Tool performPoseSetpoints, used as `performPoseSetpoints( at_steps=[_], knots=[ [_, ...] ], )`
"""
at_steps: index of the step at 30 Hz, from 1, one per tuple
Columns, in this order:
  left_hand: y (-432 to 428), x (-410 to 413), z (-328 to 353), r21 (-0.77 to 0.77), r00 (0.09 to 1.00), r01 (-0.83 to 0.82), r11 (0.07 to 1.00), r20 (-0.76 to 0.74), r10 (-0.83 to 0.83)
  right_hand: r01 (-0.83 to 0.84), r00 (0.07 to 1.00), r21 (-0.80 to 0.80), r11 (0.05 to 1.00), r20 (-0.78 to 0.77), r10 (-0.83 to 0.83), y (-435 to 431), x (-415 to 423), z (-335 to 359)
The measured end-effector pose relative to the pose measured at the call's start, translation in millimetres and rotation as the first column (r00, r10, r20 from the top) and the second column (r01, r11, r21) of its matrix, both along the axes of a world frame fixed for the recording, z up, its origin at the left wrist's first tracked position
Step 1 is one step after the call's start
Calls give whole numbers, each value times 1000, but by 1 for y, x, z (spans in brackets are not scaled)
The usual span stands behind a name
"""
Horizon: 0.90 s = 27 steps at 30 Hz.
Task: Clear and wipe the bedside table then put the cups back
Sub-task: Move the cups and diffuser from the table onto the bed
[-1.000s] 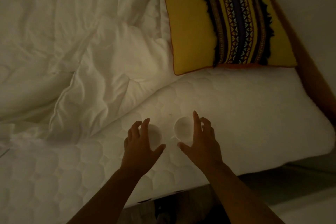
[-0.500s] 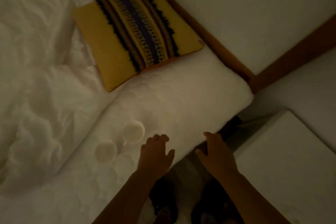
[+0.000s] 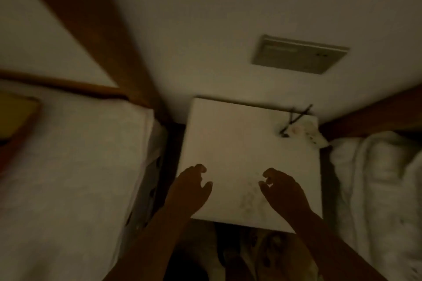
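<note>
The white bedside table [image 3: 239, 141] stands between two beds, seen from above in dim light. My left hand [image 3: 189, 187] hovers over its near left edge with fingers loosely curled and nothing in it. My right hand [image 3: 283, 191] hovers over the near right part, also curled and holding nothing. At the table's far right corner lie a small white remote-like object [image 3: 306, 133] and a dark cable [image 3: 294, 118]. The cups are out of view.
A white mattress [image 3: 75, 166] lies at the left with a yellow pillow corner [image 3: 16, 114] and a wooden headboard [image 3: 96, 36]. White bedding [image 3: 379, 189] is bunched at the right. A switch panel [image 3: 296, 55] sits on the wall behind the table.
The view has swung right from the bed to the bedside table. Both hands left the two cups on the mattress and now hover over the table top.
</note>
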<state>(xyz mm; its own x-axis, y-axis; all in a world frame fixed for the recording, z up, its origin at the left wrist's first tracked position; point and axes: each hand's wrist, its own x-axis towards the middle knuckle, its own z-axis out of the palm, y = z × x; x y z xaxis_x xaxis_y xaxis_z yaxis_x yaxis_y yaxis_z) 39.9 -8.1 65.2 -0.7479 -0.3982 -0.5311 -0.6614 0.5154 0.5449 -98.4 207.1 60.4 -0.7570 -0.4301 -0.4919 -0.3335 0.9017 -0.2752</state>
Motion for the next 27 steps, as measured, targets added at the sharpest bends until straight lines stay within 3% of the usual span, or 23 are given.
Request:
performPoseSetpoints(
  at_steps=[5,10,13,19,24,27],
  knots=[
    [47,-91,-17,-37,977,195,980,-76,-197,298,952,-62,952,-56,-302,71,-48,-18],
    [80,-155,-37,-20,969,216,976,-117,-216,505,860,-87,859,-30,-509,115,-89,-29],
    [88,-187,-53,-44,969,205,978,-134,-209,499,859,-95,861,-75,-506,123,-116,-31],
    [95,-247,-82,-22,943,162,987,-293,-161,357,909,-258,898,-125,-398,108,-160,-47],
    [109,-266,-101,36,885,207,978,-432,-172,269,937,-243,932,-158,-311,91,-184,-65],
    [114,-265,-109,-156,837,185,970,-492,-239,245,945,-215,946,-166,-282,85,-188,-72]
  ],
)
